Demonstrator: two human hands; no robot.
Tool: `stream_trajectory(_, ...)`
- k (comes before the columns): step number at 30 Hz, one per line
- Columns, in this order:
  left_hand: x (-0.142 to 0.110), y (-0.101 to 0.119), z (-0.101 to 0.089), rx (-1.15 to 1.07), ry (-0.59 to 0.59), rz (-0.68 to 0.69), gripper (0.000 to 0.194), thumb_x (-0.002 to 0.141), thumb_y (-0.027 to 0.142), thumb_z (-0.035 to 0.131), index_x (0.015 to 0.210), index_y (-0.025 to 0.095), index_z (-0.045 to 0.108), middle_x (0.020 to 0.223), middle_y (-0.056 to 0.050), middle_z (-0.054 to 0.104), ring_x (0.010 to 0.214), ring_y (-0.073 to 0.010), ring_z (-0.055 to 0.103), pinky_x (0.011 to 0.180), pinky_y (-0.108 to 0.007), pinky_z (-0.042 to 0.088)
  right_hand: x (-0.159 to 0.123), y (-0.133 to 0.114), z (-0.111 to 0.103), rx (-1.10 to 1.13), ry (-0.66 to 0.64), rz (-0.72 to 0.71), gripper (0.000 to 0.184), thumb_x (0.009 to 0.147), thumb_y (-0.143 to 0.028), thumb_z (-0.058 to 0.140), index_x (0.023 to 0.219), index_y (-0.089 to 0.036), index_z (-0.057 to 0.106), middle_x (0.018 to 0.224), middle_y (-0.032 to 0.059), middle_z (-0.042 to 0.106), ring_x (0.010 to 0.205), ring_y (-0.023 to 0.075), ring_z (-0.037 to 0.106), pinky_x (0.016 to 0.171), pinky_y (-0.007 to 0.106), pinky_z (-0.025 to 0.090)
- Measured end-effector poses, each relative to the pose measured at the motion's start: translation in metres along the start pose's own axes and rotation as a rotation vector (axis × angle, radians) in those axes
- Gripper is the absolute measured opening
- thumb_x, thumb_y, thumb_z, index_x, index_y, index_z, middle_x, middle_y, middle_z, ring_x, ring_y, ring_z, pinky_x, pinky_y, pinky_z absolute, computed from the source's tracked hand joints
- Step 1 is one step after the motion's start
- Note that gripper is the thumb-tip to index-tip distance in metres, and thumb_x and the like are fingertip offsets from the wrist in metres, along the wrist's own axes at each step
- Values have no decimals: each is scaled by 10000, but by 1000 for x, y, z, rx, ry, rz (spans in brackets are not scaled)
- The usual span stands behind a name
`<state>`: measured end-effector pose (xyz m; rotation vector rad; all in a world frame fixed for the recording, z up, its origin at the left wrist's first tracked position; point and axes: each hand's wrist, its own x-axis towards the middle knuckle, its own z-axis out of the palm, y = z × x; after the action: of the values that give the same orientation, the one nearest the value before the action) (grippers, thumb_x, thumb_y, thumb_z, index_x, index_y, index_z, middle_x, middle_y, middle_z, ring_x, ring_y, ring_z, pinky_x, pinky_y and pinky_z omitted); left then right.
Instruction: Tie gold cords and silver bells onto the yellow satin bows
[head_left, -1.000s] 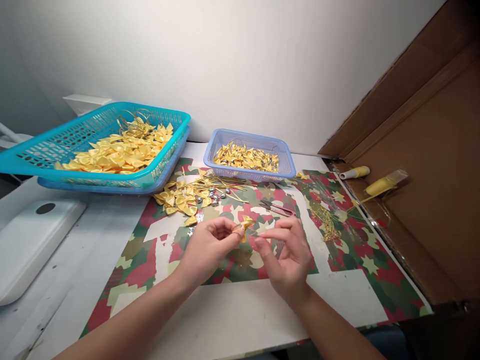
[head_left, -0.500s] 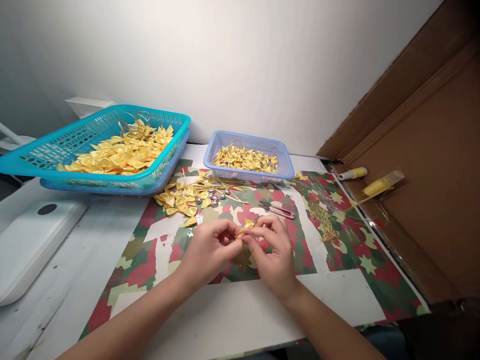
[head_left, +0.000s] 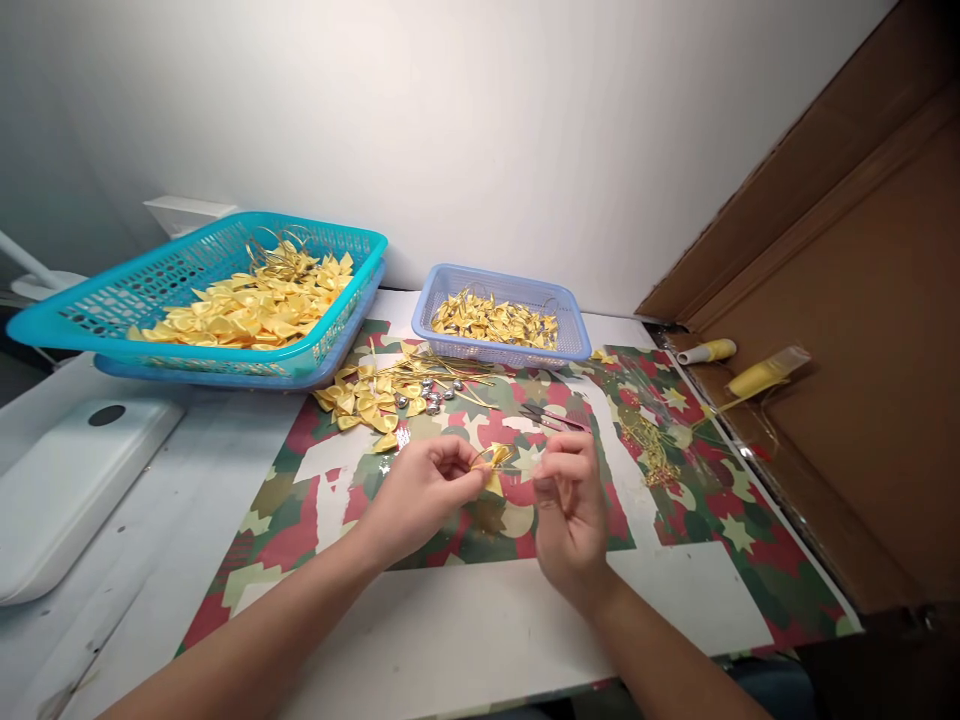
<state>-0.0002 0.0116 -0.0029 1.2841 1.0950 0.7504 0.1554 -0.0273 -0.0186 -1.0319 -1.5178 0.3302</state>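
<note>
My left hand (head_left: 431,492) pinches a small yellow ribbon bow (head_left: 496,460) with a loop of gold cord, held above the patterned paper. My right hand (head_left: 571,505) is a short way to the right, thumb and fingertips pressed together. A thin, faint strand seems to run from the bow to those fingertips. Beyond my hands lie loose yellow ribbon bows (head_left: 360,400), gold cords (head_left: 450,370) and several small silver bells (head_left: 433,396). Pink-handled thread snips (head_left: 555,416) lie just behind my right hand.
A turquoise basket (head_left: 322,345) full of yellow bows stands at the left on a blue one. Behind the bells is a lilac basket (head_left: 510,352) of finished-looking bows. Gold thread tangles (head_left: 652,445), yellow thread spools (head_left: 769,372) and a cardboard wall (head_left: 832,330) are at the right; a white case (head_left: 82,490) lies left.
My right hand has drawn away from the bow to the right, its fingertips still pinched. My left hand keeps the bow in nearly the same place. The view has shifted slightly.
</note>
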Motion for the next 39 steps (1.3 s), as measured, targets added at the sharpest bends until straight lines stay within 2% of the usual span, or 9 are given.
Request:
stream_trajectory(3, 1, -2, -1, 14, -32, -27, 171, 711, 302, 667, 641, 158, 604, 596, 3, 577, 538, -106, 497, 499, -197, 364, 4, 1, -3, 117, 60, 58, 123, 965, -228, 402, 872, -252, 480, 885, 20, 510, 783, 147, 540, 660, 314, 468)
stream_trajectory(8, 3, -6, -3, 14, -61, -29, 139, 693, 285, 668, 654, 163, 613, 588, 1, 597, 531, -113, 519, 497, -198, 376, 4, 1, -4, 328, -46, 207, 105, 993, -296, 373, 913, -259, 429, 785, -11, 603, 570, 110, 551, 535, 279, 487)
stream_trajectory(12, 4, -4, -2, 25, -55, -45, 137, 683, 278, 655, 628, 164, 604, 542, 4, 600, 500, -113, 531, 486, -198, 387, 3, 0, -3, 338, -24, 218, 100, 994, -296, 385, 928, -256, 449, 691, -32, 586, 585, 114, 582, 560, 277, 505)
stream_trajectory(16, 5, -3, -1, 22, -68, -115, 109, 661, 250, 634, 612, 166, 582, 512, 2, 613, 488, -126, 566, 501, -211, 413, 4, 0, -3, 361, -8, 209, 105, 990, -267, 399, 916, -251, 471, 687, -38, 578, 598, 106, 586, 581, 266, 506)
stream_trajectory(22, 8, -3, -3, 11, -133, -261, 90, 616, 207, 602, 619, 169, 520, 541, 9, 624, 481, -123, 597, 438, -176, 328, 5, 0, -2, 459, -190, 362, 109, 972, -311, 437, 915, -231, 483, 729, -22, 583, 610, 103, 575, 598, 265, 508)
stream_trajectory(26, 8, -3, -5, -25, -150, -246, 138, 614, 212, 607, 718, 185, 520, 493, 45, 586, 431, -105, 553, 424, -170, 329, 6, -2, 0, 472, -280, 446, 118, 946, -336, 486, 900, -228, 476, 753, -12, 618, 657, 110, 601, 631, 259, 519)
stream_trajectory(29, 10, -4, -6, 52, -157, -212, 107, 642, 244, 606, 712, 173, 568, 477, 45, 553, 429, -103, 532, 428, -181, 365, 5, -1, 1, 441, -271, 443, 130, 936, -334, 504, 873, -221, 496, 723, -10, 639, 642, 113, 620, 612, 250, 524)
stream_trajectory(33, 14, -4, -7, 180, -183, -233, 141, 660, 289, 607, 649, 149, 619, 489, 21, 561, 431, -102, 522, 434, -195, 392, 3, 2, 2, 369, -236, 382, 129, 925, -321, 525, 854, -213, 538, 703, -4, 652, 638, 117, 637, 603, 244, 532)
stream_trajectory(39, 15, -2, -8, 237, -189, -275, 157, 669, 307, 607, 642, 152, 612, 460, 31, 544, 394, -86, 480, 391, -180, 346, 6, 2, 2, 371, -242, 367, 114, 914, -296, 546, 832, -218, 556, 691, -8, 658, 630, 112, 638, 571, 220, 520)
